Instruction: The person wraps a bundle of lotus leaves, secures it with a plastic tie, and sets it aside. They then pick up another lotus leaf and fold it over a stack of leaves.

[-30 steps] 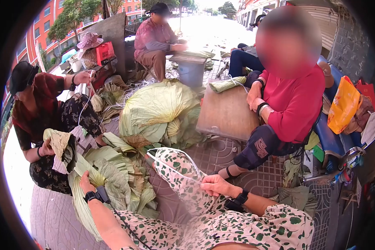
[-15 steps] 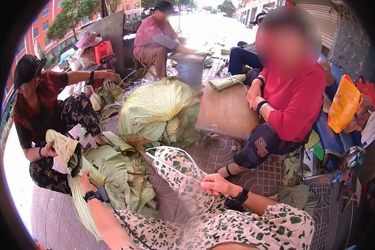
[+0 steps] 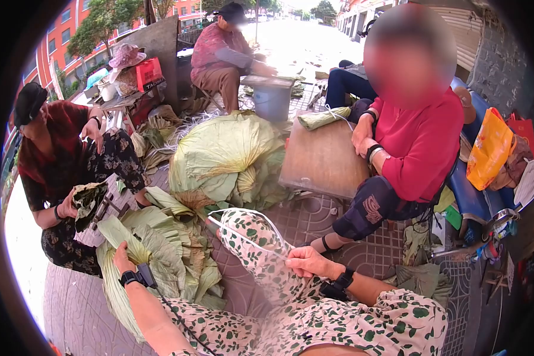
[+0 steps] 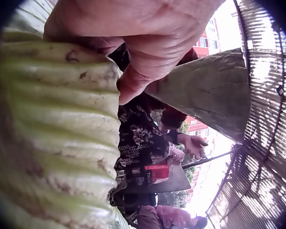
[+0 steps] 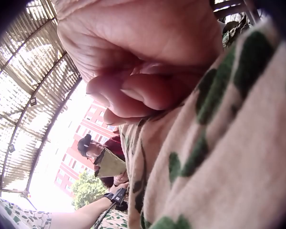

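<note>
My left hand point(image 3: 122, 261) grips the edge of a stack of large, pale green dried leaves point(image 3: 172, 252), veined like lotus leaves, beside my left leg. In the left wrist view, thumb and fingers pinch the ribbed leaf point(image 4: 57, 129) at its edge. My right hand point(image 3: 307, 262) rests at my right thigh with curled fingers around the ends of a white strip point(image 3: 249, 242), looped over my knee. In the right wrist view the curled fingers point(image 5: 148, 90) lie against the leaf-print trousers point(image 5: 219, 143); the strip is hidden there.
A big leaf-covered heap point(image 3: 228, 157) stands ahead. Behind it, a wooden board point(image 3: 323, 157) carries a tied leaf bundle point(image 3: 324, 119). At left, a seated person point(image 3: 65, 154) holds a folded leaf point(image 3: 90, 204); another in red point(image 3: 415, 148) sits at right. Bags point(image 3: 490, 148) lie far right.
The person at left has drawn an outstretched arm back towards the knee and turned the folded leaf so its dark side shows. My own hands have stayed in place.
</note>
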A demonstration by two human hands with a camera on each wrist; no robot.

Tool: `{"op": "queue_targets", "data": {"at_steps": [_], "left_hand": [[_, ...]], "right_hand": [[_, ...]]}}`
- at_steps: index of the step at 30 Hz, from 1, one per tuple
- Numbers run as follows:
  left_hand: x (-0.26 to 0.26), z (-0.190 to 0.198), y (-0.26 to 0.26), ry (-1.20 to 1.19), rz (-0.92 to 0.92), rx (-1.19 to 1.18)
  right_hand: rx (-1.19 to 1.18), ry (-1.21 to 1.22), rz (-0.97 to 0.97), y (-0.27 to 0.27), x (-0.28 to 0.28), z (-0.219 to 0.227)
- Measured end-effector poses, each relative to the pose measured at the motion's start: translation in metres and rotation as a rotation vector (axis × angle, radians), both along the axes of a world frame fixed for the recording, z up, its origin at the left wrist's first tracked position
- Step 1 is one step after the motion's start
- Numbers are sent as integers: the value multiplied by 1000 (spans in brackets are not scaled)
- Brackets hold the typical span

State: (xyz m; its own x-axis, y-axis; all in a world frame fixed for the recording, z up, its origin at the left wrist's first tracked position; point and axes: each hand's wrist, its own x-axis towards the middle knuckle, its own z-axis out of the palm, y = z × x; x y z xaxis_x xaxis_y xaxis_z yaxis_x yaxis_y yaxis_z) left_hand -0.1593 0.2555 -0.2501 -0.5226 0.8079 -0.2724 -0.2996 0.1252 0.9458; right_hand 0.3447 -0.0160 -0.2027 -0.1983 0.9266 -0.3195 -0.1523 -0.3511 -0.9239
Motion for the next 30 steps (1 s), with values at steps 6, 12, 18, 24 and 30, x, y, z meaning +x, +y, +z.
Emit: {"op": "queue_targets", "data": {"at_steps": [6, 12, 18, 24, 30], "left_hand": [[-7, -8, 8, -22, -4, -31], [-10, -11, 9, 15, 32, -22], [-17, -21, 11, 23, -9, 82], [-10, -12, 7, -7, -24, 36], [-19, -33, 16, 108, 26, 176]], "right_hand": [[5, 14, -2, 0, -1, 1], [5, 23, -6, 0, 0, -1], [12, 25, -7, 0, 0, -1], [-12, 13, 27, 0, 3, -1], [1, 32, 0, 0, 2, -3]]}}
